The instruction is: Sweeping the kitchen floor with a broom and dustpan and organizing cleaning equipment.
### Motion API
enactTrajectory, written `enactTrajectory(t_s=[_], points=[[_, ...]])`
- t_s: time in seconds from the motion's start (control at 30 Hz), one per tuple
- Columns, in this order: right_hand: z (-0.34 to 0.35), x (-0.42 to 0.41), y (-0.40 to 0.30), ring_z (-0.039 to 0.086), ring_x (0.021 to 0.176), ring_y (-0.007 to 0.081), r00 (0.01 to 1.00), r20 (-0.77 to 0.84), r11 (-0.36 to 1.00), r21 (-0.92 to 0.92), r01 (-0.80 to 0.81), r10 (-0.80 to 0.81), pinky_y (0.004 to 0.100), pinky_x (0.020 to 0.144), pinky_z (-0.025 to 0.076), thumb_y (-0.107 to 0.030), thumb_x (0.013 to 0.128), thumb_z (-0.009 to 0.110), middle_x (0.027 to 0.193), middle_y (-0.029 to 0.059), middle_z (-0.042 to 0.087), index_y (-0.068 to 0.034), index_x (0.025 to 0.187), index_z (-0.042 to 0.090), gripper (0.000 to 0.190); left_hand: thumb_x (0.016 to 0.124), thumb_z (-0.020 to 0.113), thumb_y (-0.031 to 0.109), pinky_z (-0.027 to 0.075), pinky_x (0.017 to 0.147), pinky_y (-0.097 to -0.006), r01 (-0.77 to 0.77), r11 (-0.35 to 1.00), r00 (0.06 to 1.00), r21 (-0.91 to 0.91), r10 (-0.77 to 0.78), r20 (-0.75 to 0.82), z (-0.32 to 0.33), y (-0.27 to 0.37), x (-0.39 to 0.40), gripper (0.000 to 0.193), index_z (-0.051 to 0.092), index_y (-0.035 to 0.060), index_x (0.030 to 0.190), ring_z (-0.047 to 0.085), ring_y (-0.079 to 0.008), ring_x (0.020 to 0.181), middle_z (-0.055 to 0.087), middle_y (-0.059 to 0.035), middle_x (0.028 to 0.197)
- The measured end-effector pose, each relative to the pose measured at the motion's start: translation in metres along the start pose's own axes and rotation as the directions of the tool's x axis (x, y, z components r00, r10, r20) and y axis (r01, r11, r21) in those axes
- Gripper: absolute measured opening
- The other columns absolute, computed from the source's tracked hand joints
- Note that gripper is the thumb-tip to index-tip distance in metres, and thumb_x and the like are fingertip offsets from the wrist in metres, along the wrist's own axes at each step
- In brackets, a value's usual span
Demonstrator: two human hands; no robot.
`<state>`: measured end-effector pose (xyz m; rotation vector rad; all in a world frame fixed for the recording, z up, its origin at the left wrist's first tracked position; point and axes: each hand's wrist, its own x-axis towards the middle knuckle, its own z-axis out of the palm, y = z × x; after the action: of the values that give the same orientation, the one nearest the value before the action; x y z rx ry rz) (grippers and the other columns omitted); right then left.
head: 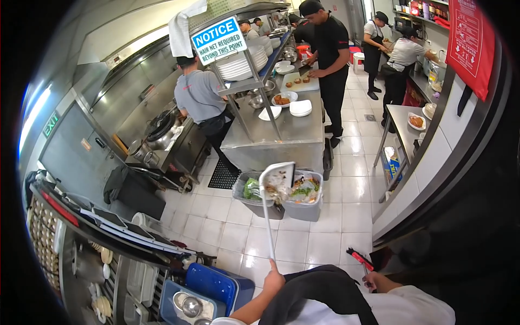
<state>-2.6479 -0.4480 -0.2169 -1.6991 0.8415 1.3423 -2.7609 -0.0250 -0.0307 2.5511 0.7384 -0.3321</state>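
My left hand [274,280] grips the white handle [268,231] of a long-handled dustpan [277,178]. The pan is raised in front of two lined waste bins and holds loose food scraps and debris. Green leafy waste shows in the left bin [252,203], partly hidden behind the pan. The right bin [304,208] contains mixed food waste. Low at my right side, my right hand [370,281] is closed around the handle of a red broom [360,260] with dark bristles, its head near the floor.
A steel counter [260,150] stands behind the bins, with a co-worker [331,61] cutting food there. Another person [201,93] stands by the stove. Blue tubs [239,284] and a rack [122,280] lie at my left. A doorway edge [406,195] rises at right above white floor tiles [329,248].
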Motion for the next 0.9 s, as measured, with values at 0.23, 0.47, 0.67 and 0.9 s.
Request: enactTrajectory(t_s=[0.23,0.47,0.67,0.9], points=[[-0.005,-0.006,-0.012,0.046,0.039,0.0159,0.998,0.019,0.997,-0.056,0.061,-0.06,0.031,0.036,0.034,-0.01,0.079,0.058,0.053,0.0075,0.05,-0.002,0.079,0.052,0.01,0.081,0.044,0.005,0.051,0.066,-0.0455,0.025,0.984,0.999,0.176,-0.018,-0.04,-0.007,0.023,0.004,0.073,0.006,0.0059,0.143,0.062,-0.037,0.076,0.054,-0.0244,0.099],[-0.013,-0.01,-0.029,0.049,0.047,0.0134,0.999,0.035,0.994,-0.105,0.004,-0.001,0.0296,0.041,0.036,-0.013,0.08,0.061,0.058,0.0022,0.047,-0.008,0.084,0.047,0.015,0.08,0.047,0.006,0.051,0.063,-0.0436,-0.015,0.975,0.986,0.221,0.051,-0.156,-0.029,-0.001,0.0,0.07,0.015,0.0056,0.142,0.062,-0.0352,0.074,0.054,-0.0194,0.099],[-0.007,-0.007,-0.014,0.049,0.046,0.0125,0.999,0.004,0.999,-0.041,-0.033,0.033,0.0299,0.042,0.038,-0.014,0.08,0.06,0.056,0.0015,0.047,-0.009,0.079,0.048,0.013,0.082,0.047,0.006,0.051,0.064,-0.042,-0.017,0.985,0.968,0.173,0.06,-0.246,-0.038,0.0,-0.019,0.068,0.017,0.0074,0.142,0.06,-0.0354,0.076,0.054,-0.0165,0.099],[0.007,-0.036,-0.022,0.05,0.047,0.0125,0.999,-0.049,0.994,-0.107,-0.015,0.01,0.0311,0.044,0.039,-0.012,0.079,0.06,0.057,0.0024,0.049,-0.009,0.075,0.048,0.014,0.081,0.047,0.004,0.05,0.066,-0.044,-0.022,0.983,0.98,0.183,0.057,-0.189,-0.013,-0.03,-0.003,0.066,0.02,0.0089,0.142,0.06,-0.0363,0.077,0.051,-0.016,0.101]])
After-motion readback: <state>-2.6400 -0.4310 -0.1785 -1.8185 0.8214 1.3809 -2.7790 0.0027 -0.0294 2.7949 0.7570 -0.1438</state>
